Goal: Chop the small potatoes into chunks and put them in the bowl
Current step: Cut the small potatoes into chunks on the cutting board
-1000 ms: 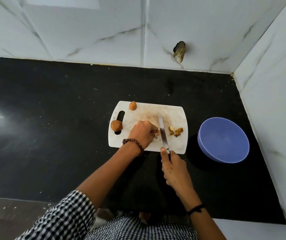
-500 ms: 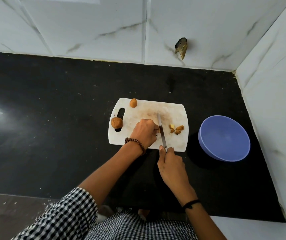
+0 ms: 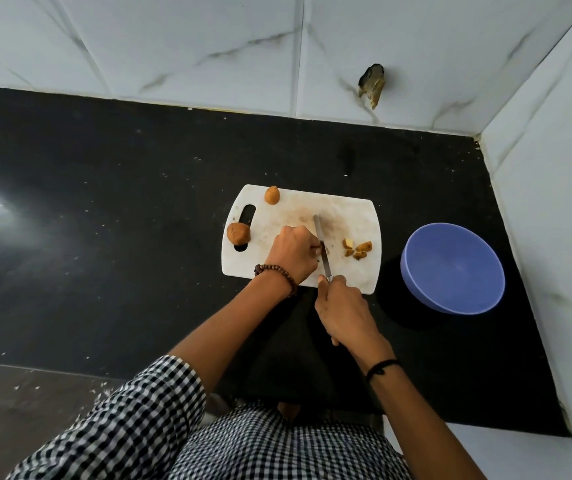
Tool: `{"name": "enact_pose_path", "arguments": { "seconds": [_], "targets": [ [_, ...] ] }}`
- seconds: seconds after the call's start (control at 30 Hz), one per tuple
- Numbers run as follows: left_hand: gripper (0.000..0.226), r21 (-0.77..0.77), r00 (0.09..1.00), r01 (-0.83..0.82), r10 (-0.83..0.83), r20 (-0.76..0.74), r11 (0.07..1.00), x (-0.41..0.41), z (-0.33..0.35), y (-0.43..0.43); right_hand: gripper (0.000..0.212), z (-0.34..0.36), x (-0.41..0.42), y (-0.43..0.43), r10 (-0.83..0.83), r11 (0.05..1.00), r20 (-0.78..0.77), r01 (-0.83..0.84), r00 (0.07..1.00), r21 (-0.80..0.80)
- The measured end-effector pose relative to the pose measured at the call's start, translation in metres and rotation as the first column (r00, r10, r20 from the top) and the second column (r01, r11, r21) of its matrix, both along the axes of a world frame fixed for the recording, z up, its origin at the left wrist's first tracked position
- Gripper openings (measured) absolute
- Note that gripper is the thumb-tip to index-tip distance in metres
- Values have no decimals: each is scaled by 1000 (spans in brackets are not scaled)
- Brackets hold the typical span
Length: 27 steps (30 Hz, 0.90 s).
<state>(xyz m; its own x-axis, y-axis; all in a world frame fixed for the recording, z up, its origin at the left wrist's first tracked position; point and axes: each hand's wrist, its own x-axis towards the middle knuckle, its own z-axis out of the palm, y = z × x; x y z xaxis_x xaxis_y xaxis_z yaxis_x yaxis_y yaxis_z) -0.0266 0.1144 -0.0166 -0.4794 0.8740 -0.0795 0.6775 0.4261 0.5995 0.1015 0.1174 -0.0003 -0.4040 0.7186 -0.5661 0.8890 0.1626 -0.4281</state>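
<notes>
A white cutting board (image 3: pixel 341 216) is laid on a black counter (image 3: pixel 104 237), with a blue bowl (image 3: pixel 452 268) set just beside its right edge. The bowl is seen to hold nothing. The left hand (image 3: pixel 293 251) is curled on the middle of the board, its fingertips pinched on a potato piece that is almost wholly hidden beneath them. The right hand (image 3: pixel 343 311) is closed around the handle of a knife (image 3: pixel 322 249), whose blade is laid across the board directly against the left fingertips. Compared with a second ago, the blade has been shifted leftward, closer to the left hand, and a wider bare strip of board is now left between it and the cut chunks. These chunks (image 3: pixel 357 249) are gathered in a small pile near the board's right edge, unchanged in place. One whole potato (image 3: pixel 238 233) is rested over the board's handle slot at the left, and a second whole potato (image 3: pixel 272 195) is set at the far edge; neither has been moved. A bead bracelet (image 3: pixel 277 271) is worn on the left wrist and a dark band (image 3: pixel 381 367) on the right.
</notes>
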Motion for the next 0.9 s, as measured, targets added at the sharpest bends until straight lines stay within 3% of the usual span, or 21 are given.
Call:
{"name": "enact_pose_path", "arguments": {
  "seconds": [0.43,0.7,0.9],
  "targets": [
    [20,49,989,-71,64,133,996,-6,2,-4,37,4,59,-30,4,997,47,-1,999,-71],
    [26,48,922,-135,107,373,990,-5,1,-13,45,7,65,-33,-149,989,-155,145,977,-33],
    [32,39,891,-256,220,396,966,-12,1,-19,43,3,39,-29,-36,999,-126,37,991,3]
  ]
}}
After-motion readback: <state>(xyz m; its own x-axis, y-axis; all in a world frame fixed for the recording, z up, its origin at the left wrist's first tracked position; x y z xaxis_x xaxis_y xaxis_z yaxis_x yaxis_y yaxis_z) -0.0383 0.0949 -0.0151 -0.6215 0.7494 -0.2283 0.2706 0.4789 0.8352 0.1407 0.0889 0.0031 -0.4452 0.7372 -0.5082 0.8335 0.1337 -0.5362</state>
